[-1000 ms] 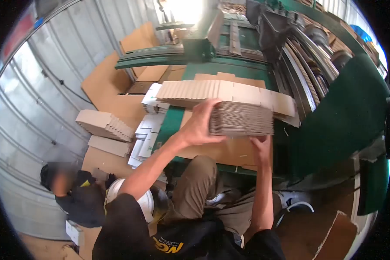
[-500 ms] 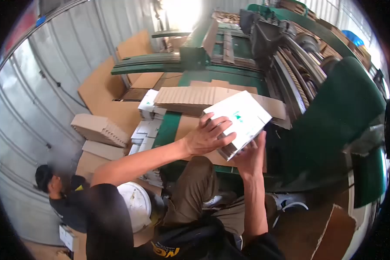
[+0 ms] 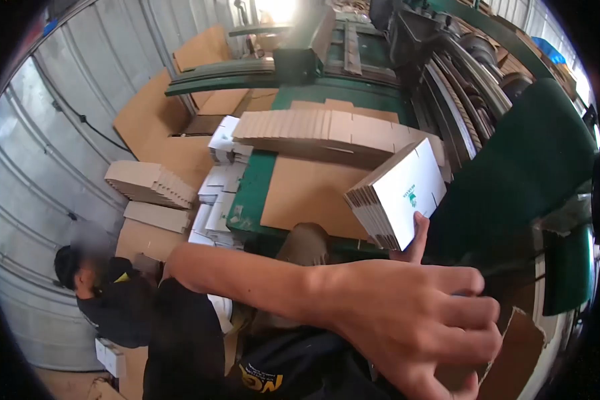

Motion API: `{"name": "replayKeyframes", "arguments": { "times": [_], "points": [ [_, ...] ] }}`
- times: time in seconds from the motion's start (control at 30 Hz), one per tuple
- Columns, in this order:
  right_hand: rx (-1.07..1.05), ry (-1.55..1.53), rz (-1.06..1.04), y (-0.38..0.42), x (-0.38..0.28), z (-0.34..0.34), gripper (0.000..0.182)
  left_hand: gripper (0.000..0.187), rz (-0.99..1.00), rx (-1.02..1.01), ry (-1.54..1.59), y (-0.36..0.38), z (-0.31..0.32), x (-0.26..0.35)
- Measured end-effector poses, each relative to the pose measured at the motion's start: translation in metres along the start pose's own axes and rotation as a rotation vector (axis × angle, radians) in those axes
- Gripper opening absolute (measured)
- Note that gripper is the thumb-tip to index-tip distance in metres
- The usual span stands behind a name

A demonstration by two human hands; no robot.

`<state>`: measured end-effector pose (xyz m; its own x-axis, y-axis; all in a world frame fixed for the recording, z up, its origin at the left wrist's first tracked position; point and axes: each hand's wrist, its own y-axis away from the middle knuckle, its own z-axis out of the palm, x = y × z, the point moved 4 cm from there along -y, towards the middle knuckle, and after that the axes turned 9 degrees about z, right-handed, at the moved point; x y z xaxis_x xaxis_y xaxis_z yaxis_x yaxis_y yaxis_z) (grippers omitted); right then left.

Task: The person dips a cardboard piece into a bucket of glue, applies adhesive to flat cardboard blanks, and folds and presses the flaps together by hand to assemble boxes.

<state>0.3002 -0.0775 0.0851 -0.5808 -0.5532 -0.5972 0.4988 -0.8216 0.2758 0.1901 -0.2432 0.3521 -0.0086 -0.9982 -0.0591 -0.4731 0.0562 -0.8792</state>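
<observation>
A stack of flat white cardboard boxes (image 3: 412,193) with a green print stands tilted over the right end of the work surface, brown layered edges facing left. My right hand (image 3: 417,241) grips it from below, one finger lying on the white face; the rest of that hand is hidden behind my left arm. Across the front of my body reaches my left hand (image 3: 420,323), back up, at the lower right and off the stack. Its fingers are bent and apart, with nothing visible in them. Behind the stack lies a long row of brown cardboard pieces (image 3: 327,130).
A flat brown sheet (image 3: 313,193) covers part of the green machine bed (image 3: 250,193). White carton stacks (image 3: 220,190) and brown stacks (image 3: 150,183) stand to the left. Another person (image 3: 110,300) is at the lower left. A green machine guard (image 3: 523,187) rises on the right.
My left hand has let go of the white stack and swung down and right across my body. The stack has turned more upright and shifted right in my right hand.
</observation>
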Motion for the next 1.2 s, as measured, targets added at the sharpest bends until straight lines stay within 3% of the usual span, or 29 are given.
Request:
{"name": "replayKeyframes", "arguments": {
  "times": [0.07,0.1,0.13,0.23,0.27,0.3,0.33,0.37,0.4,0.43,0.5,0.53,0.6,0.67,0.7,0.93,1.07,1.2],
  "points": [
    [0.235,0.001,-0.104,0.006,0.007,-0.014,0.076,0.099,0.067,-0.336,0.058,-0.002,0.013,0.009],
    [0.270,-0.016,-0.140,0.016,0.012,-0.016,0.076,0.099,0.097,-0.329,0.102,-0.005,0.016,0.006],
    [0.256,-0.012,-0.130,0.022,0.014,-0.018,0.076,0.056,0.057,-0.086,0.056,-0.012,0.009,-0.003],
    [0.190,0.017,-0.110,0.020,0.014,-0.021,0.076,0.014,-0.156,0.318,0.192,-0.007,0.003,-0.023],
    [0.177,0.035,-0.116,0.019,0.011,-0.026,0.077,0.024,-0.231,0.321,0.154,0.012,0.001,-0.035],
    [0.218,-0.045,0.017,0.008,0.021,-0.048,0.075,0.037,-0.347,0.232,0.025,0.049,-0.008,-0.054],
    [0.141,0.026,-0.110,0.012,0.014,-0.039,0.070,0.050,-0.477,0.176,-0.073,0.082,-0.013,-0.076],
    [0.130,0.049,-0.109,0.016,0.013,-0.039,0.066,0.064,-0.620,0.142,-0.111,0.114,-0.015,-0.097],
    [0.094,0.047,-0.166,0.015,0.012,-0.040,0.066,0.080,-0.976,0.188,0.042,0.142,-0.011,-0.111],
    [0.044,0.106,-0.186,0.016,0.008,-0.035,0.065,0.088,-1.108,0.209,0.219,0.163,-0.003,-0.114],
    [0.027,0.210,-0.278,0.024,-0.002,-0.036,0.076,0.102,-1.246,0.253,0.545,0.200,0.021,-0.112],
    [-0.025,0.291,-0.268,0.027,-0.006,-0.031,0.091,0.108,-1.269,0.278,0.698,0.227,0.030,-0.111],
    [-0.026,0.481,-0.402,0.032,-0.008,-0.024,0.106,0.105,-1.364,0.296,0.713,0.283,0.034,-0.106],
    [-0.090,0.571,-0.374,0.038,-0.008,-0.016,0.120,0.099,-1.469,0.373,0.788,0.277,0.036,-0.089],
    [-0.090,0.585,-0.373,0.039,-0.006,-0.013,0.120,0.092,-1.488,0.421,0.762,0.278,0.037,-0.085],
    [-0.134,0.763,-0.219,0.050,-0.008,0.001,0.128,0.091,-1.606,0.560,0.723,0.294,0.046,-0.057],
    [-0.171,0.794,-0.287,0.054,-0.009,0.007,0.128,0.092,-1.568,0.527,0.661,0.286,0.040,-0.055],
    [-0.195,0.711,-0.151,0.062,-0.013,0.012,0.128,0.096,-1.654,0.442,0.653,0.294,0.039,-0.049]
  ]
}}
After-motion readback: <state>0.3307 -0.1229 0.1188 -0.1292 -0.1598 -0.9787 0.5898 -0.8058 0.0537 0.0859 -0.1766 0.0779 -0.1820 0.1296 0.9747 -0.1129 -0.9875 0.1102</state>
